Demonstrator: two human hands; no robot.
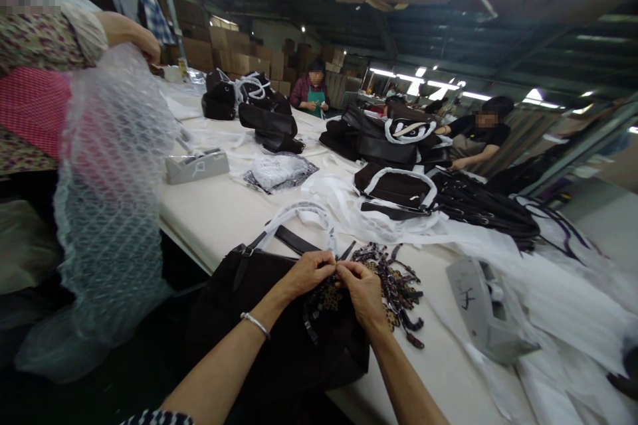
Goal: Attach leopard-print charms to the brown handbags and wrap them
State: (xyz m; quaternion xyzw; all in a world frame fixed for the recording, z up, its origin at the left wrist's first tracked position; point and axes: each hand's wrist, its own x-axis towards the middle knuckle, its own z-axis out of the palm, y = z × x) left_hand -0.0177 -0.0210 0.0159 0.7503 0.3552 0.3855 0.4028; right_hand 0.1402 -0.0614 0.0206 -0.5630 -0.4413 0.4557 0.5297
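Observation:
A dark brown handbag [234, 319] stands at the near table edge, its handles [299, 209] wrapped in white padding. My left hand [313, 273] and my right hand [359, 289] meet at the base of a handle, fingertips pinched together. A beaded charm [326, 295] with dark strands and leopard-patterned parts hangs below them against the bag. Both hands are closed at its top end; the exact part in the fingers is too small to make out. To the right of my right hand lies a pile of similar beaded charms [399, 292].
Grey tape dispensers [478, 309] [197, 166] stand right and left on the white table [189, 206]. More dark bags [393, 189] and white wrapping strips [343, 199] lie beyond. A person [30, 80] at left holds bubble wrap [114, 212]; other people work across the table.

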